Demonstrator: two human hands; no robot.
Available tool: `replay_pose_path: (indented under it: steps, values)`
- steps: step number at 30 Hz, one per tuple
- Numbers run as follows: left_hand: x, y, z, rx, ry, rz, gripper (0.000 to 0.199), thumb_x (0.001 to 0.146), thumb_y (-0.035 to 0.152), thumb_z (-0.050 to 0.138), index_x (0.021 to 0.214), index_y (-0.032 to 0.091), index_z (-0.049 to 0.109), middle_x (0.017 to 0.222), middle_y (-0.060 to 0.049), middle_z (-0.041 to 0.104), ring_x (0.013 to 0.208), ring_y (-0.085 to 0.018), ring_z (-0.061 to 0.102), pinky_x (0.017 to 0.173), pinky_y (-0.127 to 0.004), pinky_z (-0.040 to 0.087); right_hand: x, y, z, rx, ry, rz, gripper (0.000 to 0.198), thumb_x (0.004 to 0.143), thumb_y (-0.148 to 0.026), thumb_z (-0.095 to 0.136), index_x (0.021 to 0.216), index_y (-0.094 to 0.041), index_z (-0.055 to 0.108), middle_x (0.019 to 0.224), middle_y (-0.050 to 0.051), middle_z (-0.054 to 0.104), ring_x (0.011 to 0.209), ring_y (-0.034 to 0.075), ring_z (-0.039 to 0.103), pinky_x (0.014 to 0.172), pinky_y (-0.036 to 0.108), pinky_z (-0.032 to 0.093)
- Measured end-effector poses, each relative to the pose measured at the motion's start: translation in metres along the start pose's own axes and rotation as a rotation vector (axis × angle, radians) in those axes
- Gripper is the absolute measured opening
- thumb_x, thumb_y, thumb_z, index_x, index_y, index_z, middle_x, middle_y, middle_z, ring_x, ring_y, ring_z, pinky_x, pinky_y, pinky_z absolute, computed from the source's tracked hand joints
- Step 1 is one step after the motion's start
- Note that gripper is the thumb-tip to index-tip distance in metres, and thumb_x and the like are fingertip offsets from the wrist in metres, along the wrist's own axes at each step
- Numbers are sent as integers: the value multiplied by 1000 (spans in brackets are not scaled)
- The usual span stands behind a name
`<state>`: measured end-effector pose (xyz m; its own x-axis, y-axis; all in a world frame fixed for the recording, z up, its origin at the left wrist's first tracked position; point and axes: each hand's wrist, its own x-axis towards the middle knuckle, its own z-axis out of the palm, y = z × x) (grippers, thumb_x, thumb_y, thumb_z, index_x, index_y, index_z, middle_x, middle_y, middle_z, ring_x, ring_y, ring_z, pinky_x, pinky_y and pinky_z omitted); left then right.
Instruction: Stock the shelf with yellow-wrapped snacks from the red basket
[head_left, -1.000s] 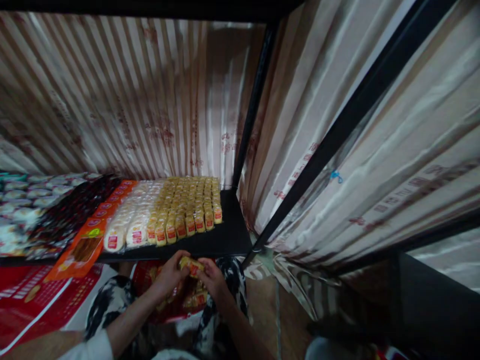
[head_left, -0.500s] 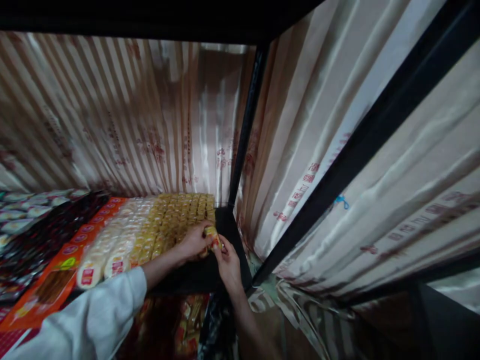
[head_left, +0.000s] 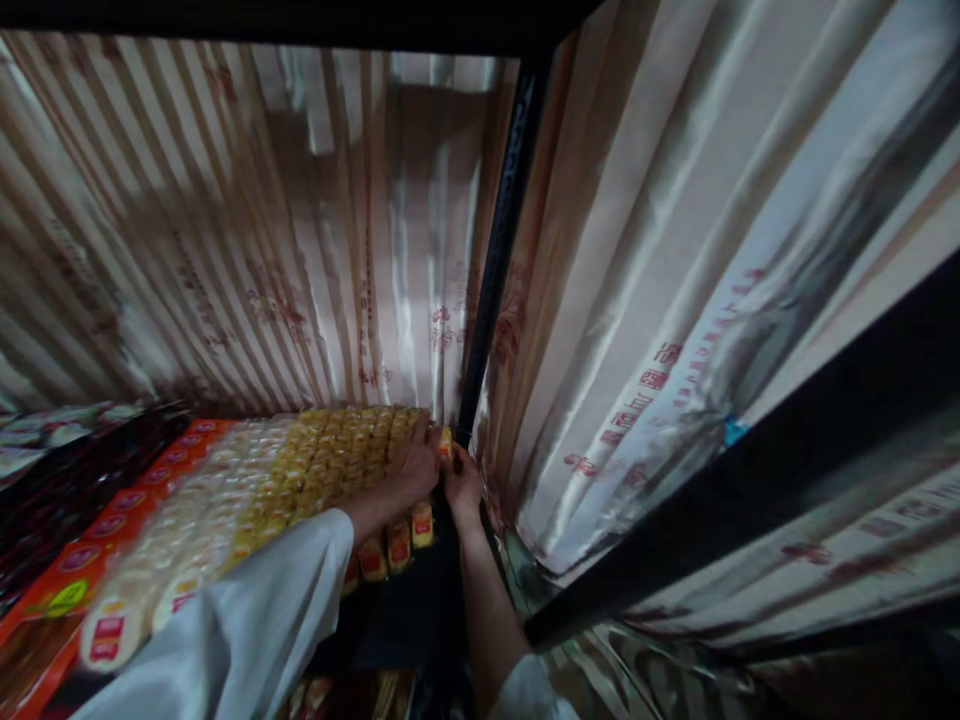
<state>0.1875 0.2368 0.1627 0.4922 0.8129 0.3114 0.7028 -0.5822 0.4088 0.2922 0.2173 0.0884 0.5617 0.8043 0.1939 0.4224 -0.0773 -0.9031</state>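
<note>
A small yellow snack packet [head_left: 446,442] with a red label is held upright at the right end of the back rows, beside the shelf post. My right hand [head_left: 463,487] pinches it from the right and below. Against its left side my left hand [head_left: 417,466] is closed, fingertips partly hidden. Below and left of my hands stand rows of similar yellow packets [head_left: 324,450]. Several front ones, such as a packet with a red label [head_left: 422,523], face me.
Left of the yellow rows lie clear-wrapped white packs [head_left: 191,505], an orange strip of packaging [head_left: 112,525] and dark glossy packets [head_left: 82,475]. A black upright post [head_left: 502,240] stands at the shelf corner. Printed pale curtains [head_left: 637,300] hang behind and right; a black bar [head_left: 750,480] slants across them.
Both hands have moved back toward the shelf corner with the yellow packet. The front row's red labels now show below them. My view has shifted closer and to the right.
</note>
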Motion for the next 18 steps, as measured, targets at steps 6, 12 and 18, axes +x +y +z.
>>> replay_pose_path:
  steps: [6, 12, 18]
  values:
    - [5, -12, 25, 206, -60, 102, 39, 91, 24, 36, 122, 13, 55, 145, -11, 38, 138, -30, 19, 112, -52, 9, 17, 17, 21, -59, 10, 66, 42, 79, -32, 44, 114, -17, 62, 103, 8, 69, 92, 20, 64, 83, 31, 48]
    - [14, -23, 36, 226, -114, 162, 32, 90, 23, 39, 113, 16, 60, 124, -12, 57, 133, -30, 29, 111, -55, 5, 27, 16, 29, -168, -21, 82, 41, 81, -27, 44, 117, -19, 61, 101, 9, 70, 84, 20, 65, 71, 28, 48]
    - [26, -29, 39, 188, -178, 120, 34, 86, 16, 40, 114, 13, 59, 130, -14, 53, 137, -29, 24, 112, -54, -1, 40, 20, 43, -169, -32, 45, 37, 81, -19, 44, 113, -15, 63, 103, 11, 68, 91, 18, 63, 79, 27, 46]
